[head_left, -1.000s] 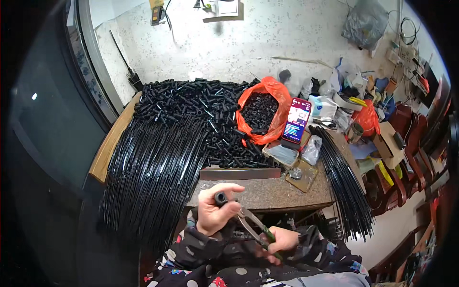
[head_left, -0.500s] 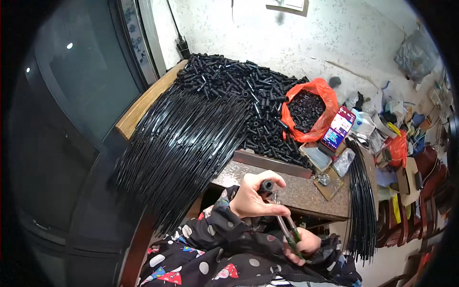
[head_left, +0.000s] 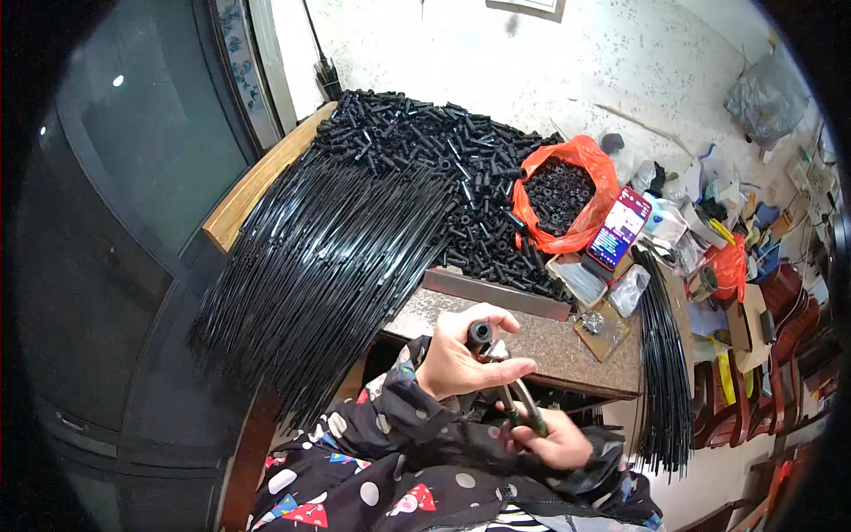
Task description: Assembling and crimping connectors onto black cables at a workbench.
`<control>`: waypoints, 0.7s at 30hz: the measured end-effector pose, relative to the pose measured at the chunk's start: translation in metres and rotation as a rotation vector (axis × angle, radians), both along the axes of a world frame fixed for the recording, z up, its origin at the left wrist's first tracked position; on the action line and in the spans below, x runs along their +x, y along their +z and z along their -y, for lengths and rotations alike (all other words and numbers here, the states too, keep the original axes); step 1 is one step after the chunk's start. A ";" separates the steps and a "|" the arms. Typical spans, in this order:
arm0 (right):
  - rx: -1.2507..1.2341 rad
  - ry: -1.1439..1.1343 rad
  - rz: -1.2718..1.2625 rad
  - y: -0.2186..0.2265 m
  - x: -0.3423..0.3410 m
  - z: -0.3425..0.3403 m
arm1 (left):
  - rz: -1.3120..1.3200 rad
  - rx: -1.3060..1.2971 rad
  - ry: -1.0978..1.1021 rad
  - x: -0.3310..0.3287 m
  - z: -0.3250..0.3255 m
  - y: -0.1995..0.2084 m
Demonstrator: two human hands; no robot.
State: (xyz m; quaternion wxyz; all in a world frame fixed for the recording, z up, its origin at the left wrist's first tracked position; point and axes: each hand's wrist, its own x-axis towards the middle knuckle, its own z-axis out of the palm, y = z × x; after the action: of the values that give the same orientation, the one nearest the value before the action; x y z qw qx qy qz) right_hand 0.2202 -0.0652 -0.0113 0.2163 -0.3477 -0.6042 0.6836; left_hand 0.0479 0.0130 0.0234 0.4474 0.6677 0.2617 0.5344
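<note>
My left hand [head_left: 448, 362] is closed round a short black tube [head_left: 480, 335], whose open round end faces up between thumb and forefinger. My right hand [head_left: 562, 442] grips a pair of pliers [head_left: 528, 406] with green handles. The metal head of the pliers is right beside the tube, under my left fingers; whether the jaws bite on the tube I cannot tell. Both hands are in front of the near edge of a speckled brown tabletop [head_left: 523, 346].
A large heap of black tubes [head_left: 417, 133] covers the back, with long thin black rods [head_left: 328, 266] at left. A metal strip [head_left: 496, 294] edges the heap. On the right are a red bag [head_left: 603, 191] of small black parts, a phone [head_left: 619, 229] and another rod bundle [head_left: 665, 372].
The pliers have come up closer to the tube, their handles spread wider. My right hand has turned and its fingers show round the handles. The whole view has shifted slightly.
</note>
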 end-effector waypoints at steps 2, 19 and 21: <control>-0.366 0.008 -0.253 0.021 0.000 -0.002 | -0.018 0.010 0.019 -0.002 0.004 0.001; -0.080 -0.363 -0.067 -0.018 -0.043 0.018 | -0.005 -0.140 0.219 0.006 0.009 -0.028; -0.122 -0.424 -0.074 -0.017 -0.044 0.015 | 0.083 -0.230 0.228 0.011 0.009 -0.020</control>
State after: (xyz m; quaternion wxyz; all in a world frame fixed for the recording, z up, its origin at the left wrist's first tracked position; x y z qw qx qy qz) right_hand 0.1763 -0.0806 -0.0283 0.3556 -0.4541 -0.4668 0.6704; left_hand 0.0584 0.0040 0.0031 0.4679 0.5552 0.3764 0.5755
